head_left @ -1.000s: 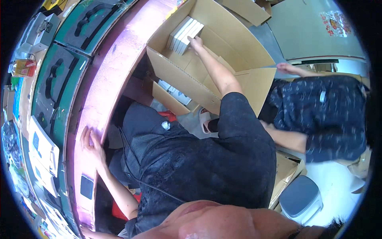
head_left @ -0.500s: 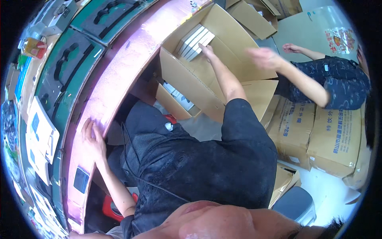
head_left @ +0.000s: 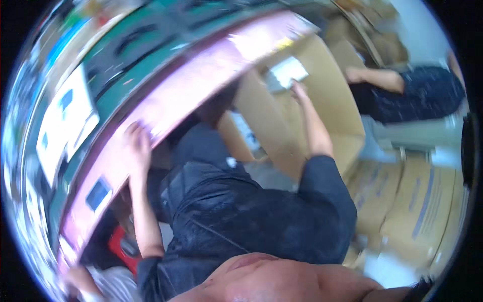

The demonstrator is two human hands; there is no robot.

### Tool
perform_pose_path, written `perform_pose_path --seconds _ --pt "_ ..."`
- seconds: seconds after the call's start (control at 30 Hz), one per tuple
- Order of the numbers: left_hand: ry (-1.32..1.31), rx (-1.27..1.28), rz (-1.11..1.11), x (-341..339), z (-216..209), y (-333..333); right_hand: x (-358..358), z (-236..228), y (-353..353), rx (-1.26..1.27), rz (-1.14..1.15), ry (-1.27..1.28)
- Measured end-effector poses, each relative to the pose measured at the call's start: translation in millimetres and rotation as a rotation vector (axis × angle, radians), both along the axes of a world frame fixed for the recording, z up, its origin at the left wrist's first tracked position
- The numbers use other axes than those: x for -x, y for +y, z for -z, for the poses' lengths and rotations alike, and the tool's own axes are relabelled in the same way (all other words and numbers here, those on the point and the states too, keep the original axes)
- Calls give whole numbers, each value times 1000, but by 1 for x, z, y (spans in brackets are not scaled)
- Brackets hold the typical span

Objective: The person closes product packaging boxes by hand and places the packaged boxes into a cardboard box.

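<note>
My right hand reaches down into a large open cardboard box. Its fingertips are at the near end of a row of small white boxes lying inside against the far end. Blur and the angle hide whether the fingers grip them. On the left, my left hand rests on the pink bench top close to its edge, fingers loosely apart and smeared by motion, with nothing seen in them. Nearer to me on the bench lies a dark phone-like slab.
A co-worker's forearm is beyond the box at right. Stacked sealed cartons stand at lower right. A smaller carton with white items sits under the bench edge. Another person's white sleeve shows lower left, and white sheets lie further left.
The whole view has shifted and blurred. My right hand stays by the white boxes and my left hand on the bench. The co-worker's outstretched arm has drawn back from beside the box.
</note>
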State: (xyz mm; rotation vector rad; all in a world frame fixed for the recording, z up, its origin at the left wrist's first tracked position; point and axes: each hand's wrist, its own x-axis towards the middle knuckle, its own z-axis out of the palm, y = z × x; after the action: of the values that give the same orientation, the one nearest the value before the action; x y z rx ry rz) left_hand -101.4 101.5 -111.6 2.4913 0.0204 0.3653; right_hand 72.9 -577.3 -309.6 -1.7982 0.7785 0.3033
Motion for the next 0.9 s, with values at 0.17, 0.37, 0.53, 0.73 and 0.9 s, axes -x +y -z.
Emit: perform_pose_path --seconds 0.17,0.37,0.53,0.73,0.9 --pt "-207 30 136 -13 -23 -9 -2 -31 -91 739 -101 183" --pt "-494 -283 -71 -6 -89 52 -44 -134 6 752 35 -780" --pt "-375 -466 -210 -9 -108 102 -17 -320 212 358 -265 -1184" --pt "-287 -664 -61 -32 -97 144 -6 -359 383 183 -827 -1265" --pt "-662 -621 -75 -44 -121 144 2 -353 468 -71 -973 -1179"
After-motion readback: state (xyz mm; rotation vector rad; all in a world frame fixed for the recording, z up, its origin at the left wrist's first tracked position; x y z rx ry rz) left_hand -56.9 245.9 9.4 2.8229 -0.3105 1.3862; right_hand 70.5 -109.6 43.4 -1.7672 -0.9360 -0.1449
